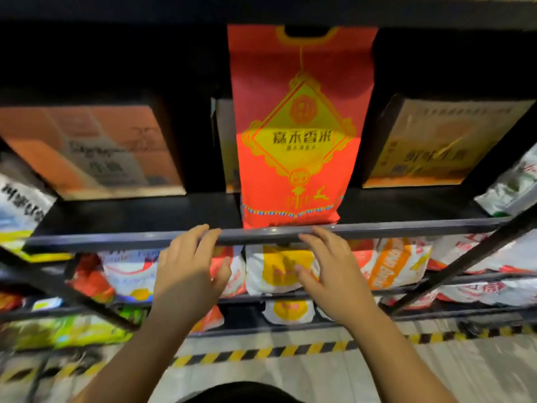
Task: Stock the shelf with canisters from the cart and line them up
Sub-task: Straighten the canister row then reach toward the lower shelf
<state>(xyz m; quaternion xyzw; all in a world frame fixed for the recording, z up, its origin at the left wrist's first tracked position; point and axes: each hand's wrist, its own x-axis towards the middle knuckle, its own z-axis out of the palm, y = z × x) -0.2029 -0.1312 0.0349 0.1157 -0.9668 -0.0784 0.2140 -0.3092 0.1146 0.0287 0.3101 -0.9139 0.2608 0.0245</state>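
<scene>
A tall red and yellow bag [296, 135] stands upright at the front of a dark shelf [139, 216], its base against the shelf's front rail [406, 229]. My left hand [189, 266] is below the rail to the left of the bag, fingers relaxed, fingertips at the rail, holding nothing. My right hand [331, 269] is below the bag's base, fingers spread with the tips touching the rail, also holding nothing. No canister and no cart are in view.
An orange box [96, 152] stands on the shelf to the left and a yellow-brown box [436, 144] to the right. Lower shelves hold white and orange sacks [284, 269]. Black diagonal braces [476, 254] cross the rack. Yellow-black floor tape [261, 351] runs below.
</scene>
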